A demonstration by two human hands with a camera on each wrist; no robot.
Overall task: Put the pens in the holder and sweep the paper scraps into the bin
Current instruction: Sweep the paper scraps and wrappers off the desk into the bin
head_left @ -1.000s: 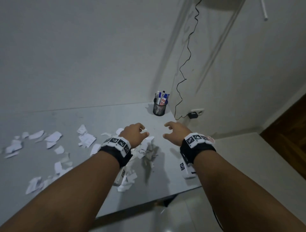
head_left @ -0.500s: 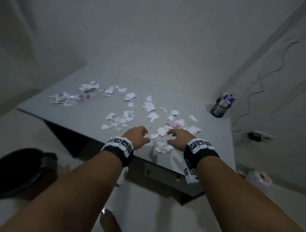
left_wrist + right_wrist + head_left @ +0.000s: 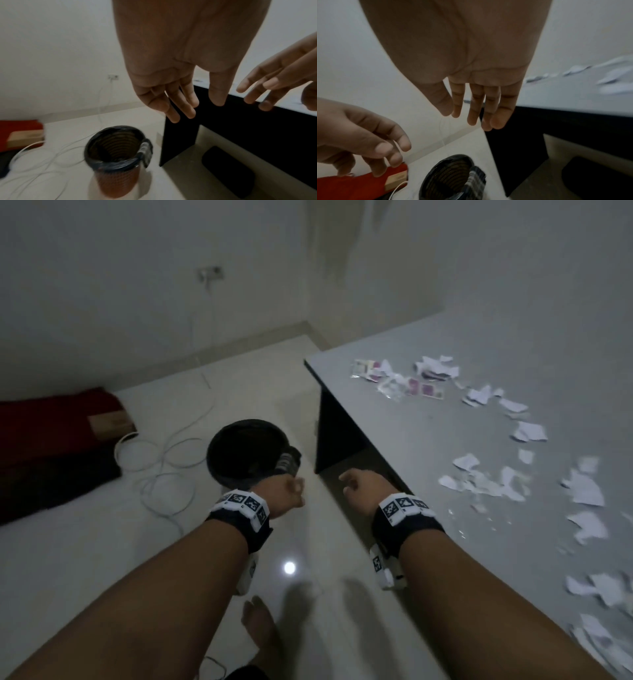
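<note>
The bin, round with a black liner, stands on the floor left of the table's dark side panel; it also shows in the left wrist view and the right wrist view. My left hand hangs just above and in front of the bin, fingers relaxed and empty. My right hand hovers beside it near the table's edge, fingers straight, holding nothing. White paper scraps lie scattered on the grey table. The pen holder is out of view.
White cables loop over the tiled floor left of the bin. A red cloth with a small cardboard box lies at the far left. My bare foot is below the hands. A dark object sits under the table.
The view has swung left from the tabletop to the bin. Both hands have left the scraps on the table and now hang over the floor by the bin.
</note>
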